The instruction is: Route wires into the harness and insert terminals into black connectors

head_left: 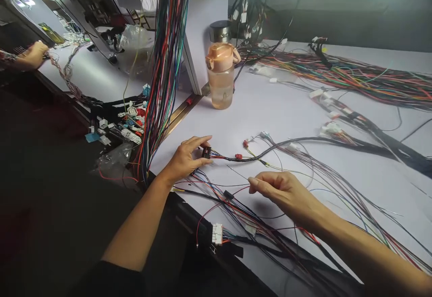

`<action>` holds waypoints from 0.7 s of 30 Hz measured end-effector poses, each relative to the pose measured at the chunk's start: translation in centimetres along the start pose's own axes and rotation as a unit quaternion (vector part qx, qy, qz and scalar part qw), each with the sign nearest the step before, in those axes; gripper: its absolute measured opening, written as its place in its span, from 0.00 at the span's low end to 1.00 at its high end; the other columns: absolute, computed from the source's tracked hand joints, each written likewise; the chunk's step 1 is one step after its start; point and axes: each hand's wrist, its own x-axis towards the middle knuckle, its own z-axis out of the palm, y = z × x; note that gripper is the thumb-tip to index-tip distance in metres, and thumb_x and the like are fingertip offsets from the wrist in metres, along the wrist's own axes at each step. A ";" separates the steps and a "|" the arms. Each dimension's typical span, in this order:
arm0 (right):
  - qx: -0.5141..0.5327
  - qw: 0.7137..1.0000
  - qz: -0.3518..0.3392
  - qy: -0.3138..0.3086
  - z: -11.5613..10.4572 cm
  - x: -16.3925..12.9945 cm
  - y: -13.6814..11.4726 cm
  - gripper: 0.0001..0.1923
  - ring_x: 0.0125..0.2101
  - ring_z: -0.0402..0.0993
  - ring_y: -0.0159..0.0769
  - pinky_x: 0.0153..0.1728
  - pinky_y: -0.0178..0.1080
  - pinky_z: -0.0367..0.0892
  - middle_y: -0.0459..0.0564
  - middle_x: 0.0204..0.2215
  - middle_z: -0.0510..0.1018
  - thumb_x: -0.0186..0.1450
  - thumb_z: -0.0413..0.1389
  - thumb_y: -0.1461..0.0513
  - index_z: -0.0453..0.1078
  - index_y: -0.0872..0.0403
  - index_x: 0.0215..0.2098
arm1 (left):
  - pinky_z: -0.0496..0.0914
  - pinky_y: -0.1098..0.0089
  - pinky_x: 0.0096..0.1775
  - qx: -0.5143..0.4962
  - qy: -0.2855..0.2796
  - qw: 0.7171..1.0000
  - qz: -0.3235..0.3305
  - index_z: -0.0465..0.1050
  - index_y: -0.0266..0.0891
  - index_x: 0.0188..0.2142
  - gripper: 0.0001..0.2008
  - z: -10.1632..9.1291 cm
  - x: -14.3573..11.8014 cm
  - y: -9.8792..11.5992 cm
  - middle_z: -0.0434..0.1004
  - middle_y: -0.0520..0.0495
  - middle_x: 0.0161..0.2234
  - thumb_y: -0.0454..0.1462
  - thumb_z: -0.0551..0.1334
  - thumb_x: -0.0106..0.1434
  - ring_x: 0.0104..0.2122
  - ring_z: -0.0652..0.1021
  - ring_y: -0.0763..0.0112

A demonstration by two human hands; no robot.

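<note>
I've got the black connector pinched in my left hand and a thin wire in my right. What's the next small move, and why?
Probably bring the right hand leftward so the thin wire it pinches meets the black connector held by the left hand. The wire's end already points that way, with a gap left.
</note>
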 end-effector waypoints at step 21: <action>0.026 0.999 -0.025 -0.031 1.0 3.0 -1.1 0.24 0.22 0.52 0.29 0.25 0.35 0.49 0.43 0.19 0.59 0.63 0.51 0.45 0.73 0.54 0.26 | 0.70 0.61 0.48 0.060 0.021 0.989 0.134 0.65 0.44 0.58 0.29 -0.6 -0.6 2.9 0.75 0.45 0.43 0.35 0.68 0.57 0.45 0.75 0.65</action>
